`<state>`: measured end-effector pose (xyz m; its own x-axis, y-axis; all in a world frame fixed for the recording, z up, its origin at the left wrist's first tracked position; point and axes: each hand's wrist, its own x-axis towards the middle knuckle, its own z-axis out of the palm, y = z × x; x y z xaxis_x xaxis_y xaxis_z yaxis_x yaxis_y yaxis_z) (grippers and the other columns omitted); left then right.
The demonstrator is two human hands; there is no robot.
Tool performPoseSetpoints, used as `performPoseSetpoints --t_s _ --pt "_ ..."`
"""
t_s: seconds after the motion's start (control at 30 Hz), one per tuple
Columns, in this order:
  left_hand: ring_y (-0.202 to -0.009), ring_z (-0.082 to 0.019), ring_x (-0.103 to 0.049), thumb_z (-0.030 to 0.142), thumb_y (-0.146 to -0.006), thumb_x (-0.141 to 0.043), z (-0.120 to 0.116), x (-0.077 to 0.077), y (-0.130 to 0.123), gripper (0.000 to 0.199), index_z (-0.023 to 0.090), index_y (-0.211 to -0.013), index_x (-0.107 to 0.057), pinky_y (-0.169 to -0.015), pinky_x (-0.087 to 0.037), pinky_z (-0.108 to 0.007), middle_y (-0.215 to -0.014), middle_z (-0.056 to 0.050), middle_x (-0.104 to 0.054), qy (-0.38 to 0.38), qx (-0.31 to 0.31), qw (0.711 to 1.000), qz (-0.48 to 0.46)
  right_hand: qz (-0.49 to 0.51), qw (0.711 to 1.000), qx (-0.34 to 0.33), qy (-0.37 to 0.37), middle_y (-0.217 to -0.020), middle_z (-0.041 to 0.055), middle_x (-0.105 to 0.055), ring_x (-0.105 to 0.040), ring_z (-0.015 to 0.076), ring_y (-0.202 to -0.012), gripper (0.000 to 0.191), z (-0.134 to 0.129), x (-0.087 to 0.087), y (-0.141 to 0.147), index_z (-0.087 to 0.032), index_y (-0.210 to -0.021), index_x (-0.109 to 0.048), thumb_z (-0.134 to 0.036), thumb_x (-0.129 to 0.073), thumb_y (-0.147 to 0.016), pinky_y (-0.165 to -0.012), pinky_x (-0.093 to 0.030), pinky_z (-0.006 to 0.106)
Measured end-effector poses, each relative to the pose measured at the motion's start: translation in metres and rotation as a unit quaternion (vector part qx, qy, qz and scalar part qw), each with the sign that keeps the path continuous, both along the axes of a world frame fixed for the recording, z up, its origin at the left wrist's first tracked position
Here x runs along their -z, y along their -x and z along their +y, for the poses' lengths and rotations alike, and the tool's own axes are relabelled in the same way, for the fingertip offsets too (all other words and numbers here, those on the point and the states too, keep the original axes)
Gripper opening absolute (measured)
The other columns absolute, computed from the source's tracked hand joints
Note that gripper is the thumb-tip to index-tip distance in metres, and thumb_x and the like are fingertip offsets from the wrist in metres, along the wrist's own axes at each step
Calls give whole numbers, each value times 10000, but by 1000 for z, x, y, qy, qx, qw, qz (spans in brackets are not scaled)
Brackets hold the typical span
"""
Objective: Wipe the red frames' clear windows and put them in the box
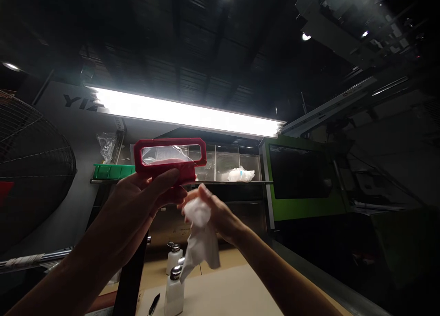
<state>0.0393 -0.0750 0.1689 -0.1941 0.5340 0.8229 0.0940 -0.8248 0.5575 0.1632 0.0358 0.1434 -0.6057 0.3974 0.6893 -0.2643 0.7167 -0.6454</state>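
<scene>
My left hand (154, 190) is closed on a red plastic frame (169, 171) with a long rectangular opening, raised in front of the lit tube lamp. The thumb presses its near lower face. Just right of it and lower, my right hand (220, 215) is closed round a crumpled white cloth (202, 245) that hangs down, slightly blurred. The cloth and the red frame look apart. Below the cloth stands a white dispenser bottle (174, 295) with a metal top, and a second such bottle (173, 258) is behind it.
A tube lamp (185, 114) crosses above the hands. Behind are a divided shelf with a plastic-wrapped bundle (241, 174) and a green bin (113, 171). A pen (154, 304) lies on the worktable (237, 286). A fan (34, 155) is left, a green machine (302, 206) right.
</scene>
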Motion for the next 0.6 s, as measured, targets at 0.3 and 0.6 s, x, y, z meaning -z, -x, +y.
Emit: performPoseSetpoints --t_s 0.3,0.6 --pt "-618 -131 -647 363 -654 -667 -6 0 -7 215 190 -751 -749 -601 -542 -243 -830 -57 -740 33 -6 999 -20 -252 852 341 -307 -573 -38 -303 -264 100 -546 611 15 52 -23 -170 -539 -337 -612 -180 -931 -533 -184 260" --pt "-570 -105 -623 305 -691 -654 -6 2 -4 142 204 -720 -749 -567 -525 -209 -713 -28 -730 28 -11 1000 3 -472 845 243 -58 -449 -43 -355 -410 116 -470 576 22 111 -46 -203 -425 -390 -618 -566 -784 -499 -344 274"
